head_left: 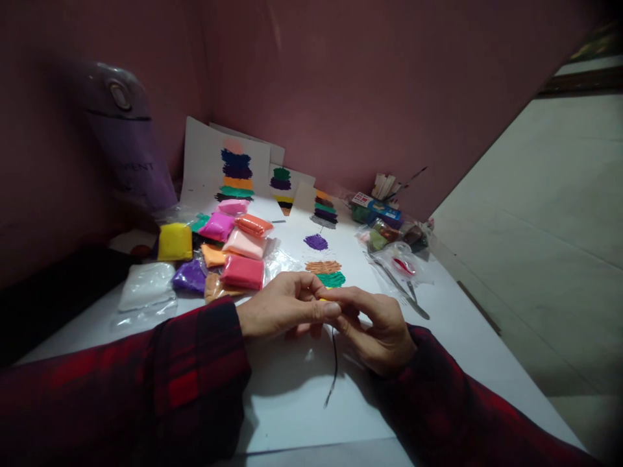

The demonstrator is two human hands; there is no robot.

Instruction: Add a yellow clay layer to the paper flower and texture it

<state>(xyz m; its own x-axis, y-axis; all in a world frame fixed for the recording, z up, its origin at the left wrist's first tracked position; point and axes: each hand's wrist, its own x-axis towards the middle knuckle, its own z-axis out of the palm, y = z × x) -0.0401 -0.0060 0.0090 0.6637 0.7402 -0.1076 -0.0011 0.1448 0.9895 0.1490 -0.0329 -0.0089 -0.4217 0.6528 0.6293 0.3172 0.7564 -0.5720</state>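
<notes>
Worktop (452, 324), white, spans the view from the near edge to a pink wall at its far edge. Purple appliance (127, 139) stands beyond the far left corner. Sheets of white paper (214, 162) lean on the wall at the far edge, each carrying stacked bands of coloured clay; a flat sheet (341, 250) at the middle of the worktop carries purple, orange and green patches. Clay packets (221, 243) in plastic wrap lie heaped at the left side: yellow, white, purple, pink, orange and red. Clear bags of tools (396, 256) lie toward the right edge, with a box (377, 207) behind them at the far edge.

Left hand (285, 305) and right hand (379, 327), both in red-and-black plaid sleeves, meet just above the middle of the worktop toward its near edge. Both are closed in a pinch, fingertips touching, on a small piece of yellow clay (323, 299), mostly hidden between the fingers. Thin black strand (335, 363) hangs from below the pinch and trails on the worktop toward the near edge; which hand holds it cannot be told.
</notes>
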